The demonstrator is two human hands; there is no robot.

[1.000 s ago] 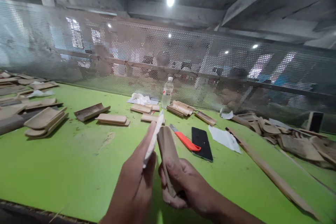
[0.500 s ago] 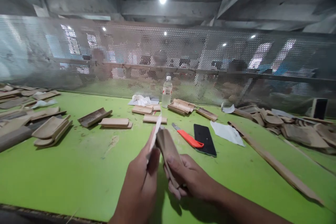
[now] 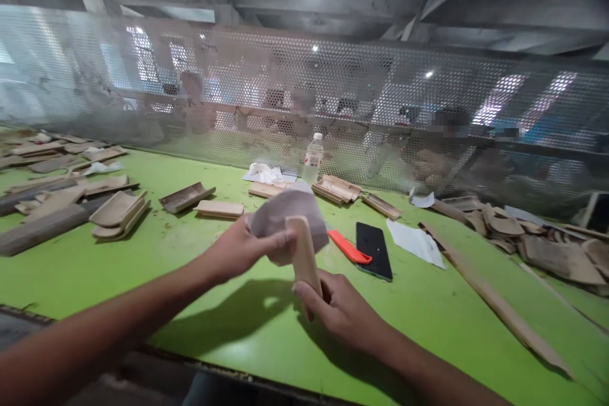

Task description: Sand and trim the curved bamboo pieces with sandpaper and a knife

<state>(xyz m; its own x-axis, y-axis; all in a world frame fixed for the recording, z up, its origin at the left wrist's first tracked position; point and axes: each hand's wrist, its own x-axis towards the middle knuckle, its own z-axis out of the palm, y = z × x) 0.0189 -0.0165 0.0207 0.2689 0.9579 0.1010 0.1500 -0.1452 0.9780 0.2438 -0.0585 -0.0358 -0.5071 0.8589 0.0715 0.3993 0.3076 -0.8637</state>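
My right hand (image 3: 335, 307) grips the lower end of a curved bamboo piece (image 3: 304, 254), which tilts up and away above the table. In my left hand (image 3: 254, 244) is a bent greyish sheet (image 3: 285, 212) that looks like sandpaper, pinched under the thumb. The sheet lies behind the bamboo's upper end, and the left thumb tip is at the bamboo's edge. Just beyond are an orange-handled knife (image 3: 349, 247), its blade hidden behind the sheet, and a black phone (image 3: 373, 250).
On the green table (image 3: 118, 285), bamboo offcuts (image 3: 57, 203) pile up at left and more (image 3: 547, 241) at right. A water bottle (image 3: 313, 162) stands before the perforated screen (image 3: 238, 89). White paper (image 3: 416, 242) and a long bamboo strip (image 3: 499, 304) lie right. People appear blurred behind the screen.
My left hand has swung left and turned, so the sheet's grey face now shows instead of its edge. The bamboo has turned more upright in my right hand. The view has shifted slightly.
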